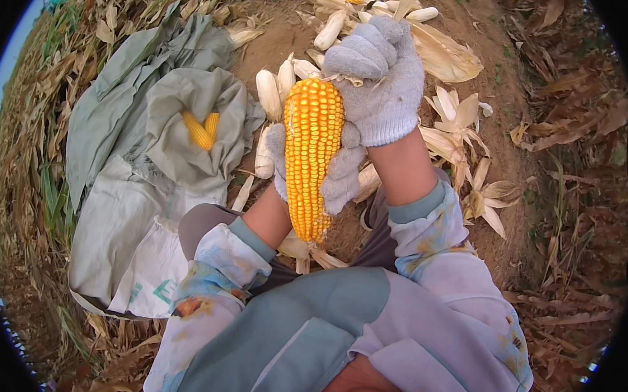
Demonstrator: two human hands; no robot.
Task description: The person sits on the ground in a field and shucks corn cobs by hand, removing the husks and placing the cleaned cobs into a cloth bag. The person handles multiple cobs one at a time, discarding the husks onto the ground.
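A husked ear of yellow corn (314, 153) is held in front of me, its tip pointing towards my body. My left hand (342, 172), in a grey knit glove, wraps around the ear from beneath, with fingers on its right side and the thumb on its left. At the ear's upper end is my right hand (377, 79), gloved too, with its fingers curled over a bit of husk or stalk by the base; what exactly it grips is partly hidden. Unhusked ears in pale husks (269, 95) lie just beyond the hands.
Left of me an open woven sack (178, 96) holds yellow ears of corn (199, 130). Another white sack (151, 260) lies nearer. More pale ears (331, 29) are heaped ahead on bare soil. Peeled husks (448, 58) are scattered at the right, with dry corn stalks (577, 180) beyond.
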